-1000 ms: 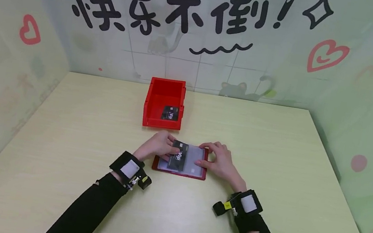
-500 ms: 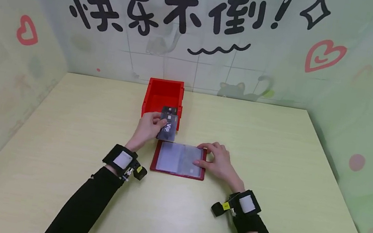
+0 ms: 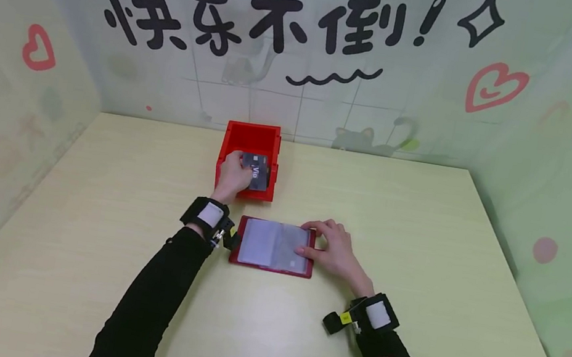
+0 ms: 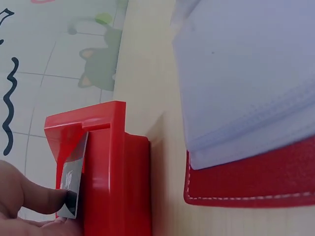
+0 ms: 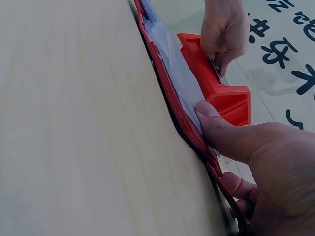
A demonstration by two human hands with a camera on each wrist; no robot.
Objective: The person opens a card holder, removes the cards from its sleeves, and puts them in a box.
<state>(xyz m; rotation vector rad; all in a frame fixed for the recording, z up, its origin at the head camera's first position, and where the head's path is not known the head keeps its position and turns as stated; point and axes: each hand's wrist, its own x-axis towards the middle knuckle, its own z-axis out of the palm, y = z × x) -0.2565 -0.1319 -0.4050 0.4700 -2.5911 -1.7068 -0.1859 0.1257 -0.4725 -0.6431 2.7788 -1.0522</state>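
My left hand (image 3: 233,177) pinches a dark VIP card (image 3: 260,176) over the red bin (image 3: 253,138). In the left wrist view the thumb lies on one face of the card (image 4: 74,179), which stands tilted within the bin's walls. A red card holder (image 3: 232,255) lies spread flat in front of the bin, with its clear plastic sleeves (image 3: 259,242) showing. My right hand (image 3: 333,251) grips the holder's right edge. The right wrist view has its thumb (image 5: 221,129) on the sleeves and its fingers at the cover's edge.
A pale wooden table (image 3: 88,222) bears everything. Printed wall panels (image 3: 176,92) rise behind it and at both sides. The bin stands near the table's back edge, just beyond the holder. Each wrist wears a strapped-on camera (image 3: 335,322).
My left hand has carried the VIP card from over the holder's left half, away from me, into the bin. My right hand has kept its place on the holder.
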